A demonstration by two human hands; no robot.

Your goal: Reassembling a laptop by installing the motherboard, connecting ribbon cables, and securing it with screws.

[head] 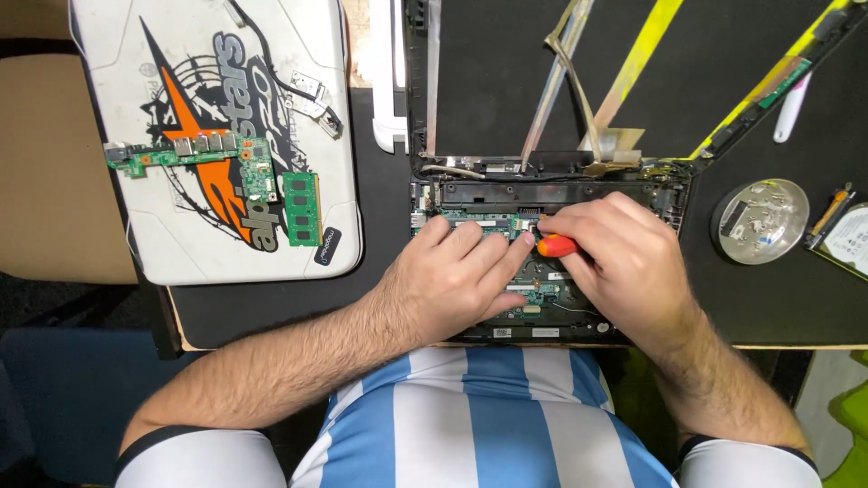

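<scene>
An opened laptop base (551, 194) lies in front of me with its green circuit board (542, 291) exposed. My left hand (452, 280) rests flat on the board, fingers pointing up and right. My right hand (615, 258) grips a screwdriver with an orange-red handle (556, 245), its tip hidden under my fingers near the board's upper edge. The two hands touch at the fingertips. Behind the base, the laptop's dark screen panel (506, 72) lies flat with loose ribbon cables (565, 72) and yellow tape strips (637, 59).
A white laptop lid (217, 244) with a black and orange graphic lies at left, carrying a small green board (194, 154), a memory module (302, 209) and a metal hinge (312, 95). A round metal dish (759, 221), a hard drive (850, 239) and a white pen (791, 108) sit at right.
</scene>
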